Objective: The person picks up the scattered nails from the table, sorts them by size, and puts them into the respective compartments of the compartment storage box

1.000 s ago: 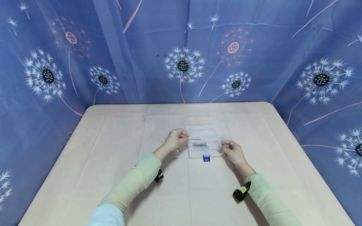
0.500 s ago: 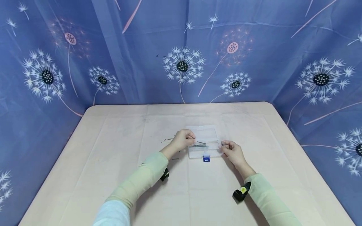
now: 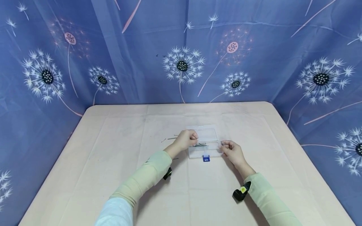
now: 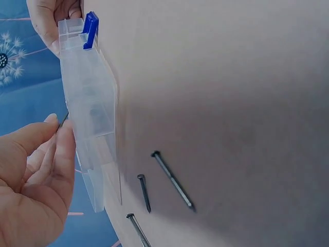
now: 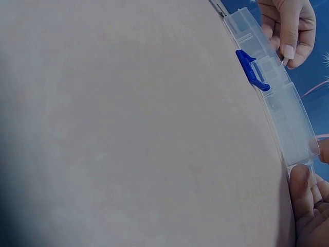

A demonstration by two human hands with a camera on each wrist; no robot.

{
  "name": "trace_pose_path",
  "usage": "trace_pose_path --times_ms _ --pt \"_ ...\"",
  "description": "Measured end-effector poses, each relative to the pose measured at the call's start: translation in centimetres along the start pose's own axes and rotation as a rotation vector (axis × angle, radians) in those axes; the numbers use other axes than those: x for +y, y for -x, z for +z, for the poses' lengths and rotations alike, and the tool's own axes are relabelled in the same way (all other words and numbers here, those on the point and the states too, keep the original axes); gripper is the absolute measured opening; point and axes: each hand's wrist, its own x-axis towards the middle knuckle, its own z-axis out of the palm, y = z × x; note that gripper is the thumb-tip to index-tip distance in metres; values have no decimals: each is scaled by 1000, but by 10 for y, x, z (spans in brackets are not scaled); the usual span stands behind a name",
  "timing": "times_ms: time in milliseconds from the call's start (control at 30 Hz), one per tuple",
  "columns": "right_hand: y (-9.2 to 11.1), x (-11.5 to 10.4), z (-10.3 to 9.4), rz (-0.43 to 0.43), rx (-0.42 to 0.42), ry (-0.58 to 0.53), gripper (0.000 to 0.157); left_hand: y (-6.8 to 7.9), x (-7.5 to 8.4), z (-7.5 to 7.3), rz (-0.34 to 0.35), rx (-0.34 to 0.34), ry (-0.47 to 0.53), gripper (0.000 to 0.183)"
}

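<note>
A clear plastic box (image 3: 195, 153) lies on the table with its lid (image 3: 208, 134) laid back and a blue latch (image 3: 206, 158) at the front. Several nails (image 3: 202, 145) are heaped in its rear compartment. My left hand (image 3: 183, 140) is over the left part of the box, pinching a thin dark nail (image 4: 64, 119) between thumb and fingertips. At the box's right end, my right hand (image 3: 233, 152) holds the wall; in the right wrist view its thumb and fingers (image 5: 302, 193) are on either side of that end.
Loose nails lie on the table left of the box: a long nail (image 4: 174, 181), a short nail (image 4: 144, 193) and another nail (image 4: 136, 229) in the left wrist view. Farther back are a nail (image 3: 171, 138) and a small nail (image 3: 163, 140). A patterned blue curtain (image 3: 141, 62) surrounds the table.
My left hand has moved right, from the box's left edge to over the rear compartment, bringing its nail to the heap. My right hand has stayed at the box's right end.
</note>
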Motion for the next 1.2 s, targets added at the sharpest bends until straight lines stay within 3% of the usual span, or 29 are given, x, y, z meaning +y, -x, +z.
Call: trace_pose_path --times_ms 167,500,800,1200 --pt "-1 1 1 2 13 -8 31 0 -1 -2 -9 -16 17 14" --pt "3 1 -1 6 2 19 35 8 -10 -19 23 18 -131 11" --pt "0 1 -1 -10 14 17 34 16 -18 -43 48 111 -147 8" --pt "1 -1 0 -3 8 31 36 21 -40 -52 0 176 -198 5"
